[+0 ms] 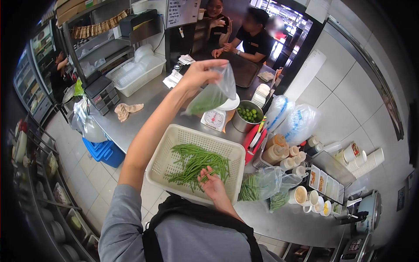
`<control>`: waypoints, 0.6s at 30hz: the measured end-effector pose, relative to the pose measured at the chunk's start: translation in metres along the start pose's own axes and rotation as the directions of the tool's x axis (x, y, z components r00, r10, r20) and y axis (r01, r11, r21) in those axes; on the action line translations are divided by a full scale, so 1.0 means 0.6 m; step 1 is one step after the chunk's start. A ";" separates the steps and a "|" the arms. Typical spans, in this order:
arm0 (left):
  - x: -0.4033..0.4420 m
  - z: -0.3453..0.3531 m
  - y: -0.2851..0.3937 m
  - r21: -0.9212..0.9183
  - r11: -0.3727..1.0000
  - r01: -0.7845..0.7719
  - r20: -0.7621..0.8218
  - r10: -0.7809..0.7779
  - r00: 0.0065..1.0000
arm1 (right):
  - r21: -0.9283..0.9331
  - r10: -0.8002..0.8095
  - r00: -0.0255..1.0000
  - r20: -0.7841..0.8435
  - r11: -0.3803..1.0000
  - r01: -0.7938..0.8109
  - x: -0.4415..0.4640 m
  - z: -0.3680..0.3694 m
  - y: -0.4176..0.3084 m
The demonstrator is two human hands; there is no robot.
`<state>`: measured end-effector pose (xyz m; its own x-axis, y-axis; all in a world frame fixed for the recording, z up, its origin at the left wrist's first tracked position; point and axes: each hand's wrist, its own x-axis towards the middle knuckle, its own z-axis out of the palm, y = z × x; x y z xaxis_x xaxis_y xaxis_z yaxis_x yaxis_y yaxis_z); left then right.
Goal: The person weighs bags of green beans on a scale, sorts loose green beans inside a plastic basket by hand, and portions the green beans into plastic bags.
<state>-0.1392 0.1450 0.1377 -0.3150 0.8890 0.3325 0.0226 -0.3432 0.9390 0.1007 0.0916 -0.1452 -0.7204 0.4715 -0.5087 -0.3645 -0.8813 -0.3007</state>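
My left hand (201, 78) is raised over the counter, its fingers closed on the top of a clear plastic bag (224, 85). Green beans (206, 102) fill the lower part of that bag, which hangs tilted beside the kitchen scale (214, 118). Close to my body, a cream perforated basket (150, 168) holds a loose pile of green beans (187, 159). My right hand (213, 185) is inside the basket at the pile's near right side, palm up, with fingers curled around a few green beans. Bagged green beans (249, 188) lie right of the basket.
A pot of limes (248, 115) stands right of the scale, near a red tape dispenser (253, 146). Sauce bottles (276, 153), cups (299, 195) and a topping tray (323, 181) line the right side. A cloth (128, 111) lies left. Two people lean at the far counter.
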 end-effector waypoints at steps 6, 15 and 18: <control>-0.174 0.005 0.008 -0.184 0.943 0.278 0.051 -0.273 0.961 | 0.182 -0.016 0.990 0.142 0.983 -0.011 -0.007 -0.008 -0.038; -0.340 0.067 -0.092 -0.326 0.784 0.528 0.154 -0.507 0.848 | 0.045 -0.308 0.781 0.544 0.940 0.339 -0.115 0.171 -0.118; -0.351 0.069 -0.126 -0.301 0.773 0.558 0.167 -0.534 0.829 | -0.263 -0.258 0.744 0.617 0.823 0.504 -0.083 0.160 -0.063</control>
<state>-0.0351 -0.0040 0.0005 -0.1151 0.9708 -0.2107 -0.4435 0.1395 0.8853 0.0939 0.0984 -0.0309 -0.8057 0.5587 0.1967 -0.5073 -0.4795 -0.7160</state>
